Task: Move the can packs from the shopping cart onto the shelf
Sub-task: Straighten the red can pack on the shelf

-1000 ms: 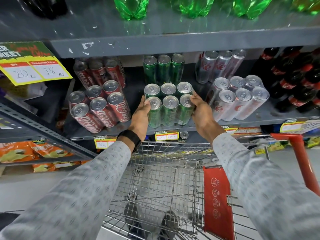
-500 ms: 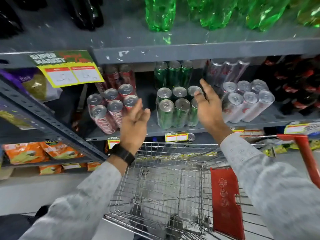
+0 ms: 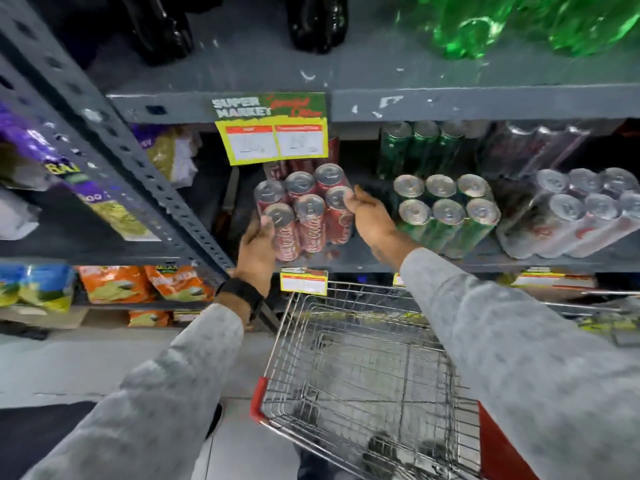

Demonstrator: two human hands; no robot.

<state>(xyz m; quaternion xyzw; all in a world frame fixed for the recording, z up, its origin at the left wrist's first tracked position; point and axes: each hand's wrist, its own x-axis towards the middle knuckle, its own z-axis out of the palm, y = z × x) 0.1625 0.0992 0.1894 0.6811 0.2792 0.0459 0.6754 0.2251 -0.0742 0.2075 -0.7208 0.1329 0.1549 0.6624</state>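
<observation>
A shrink-wrapped pack of red cola cans [image 3: 310, 216] lies tilted on the grey shelf [image 3: 363, 263], tops facing me. My left hand [image 3: 256, 249] grips its lower left corner and my right hand [image 3: 367, 218] holds its right side. To the right on the same shelf lie a green can pack [image 3: 446, 216] and a silver can pack [image 3: 581, 216]. Below stands the wire shopping cart [image 3: 363, 368], with no packs visible in its basket.
More red, green and silver packs stand behind the front row. A yellow price sign [image 3: 272, 133] hangs from the upper shelf, which carries dark and green bottles. A slanted grey upright [image 3: 138, 161] rises at left, with snack bags [image 3: 145, 284] beyond it.
Both hands let go of the green can pack, moved left, and now hold the red cola pack. The view has swung left as well.
</observation>
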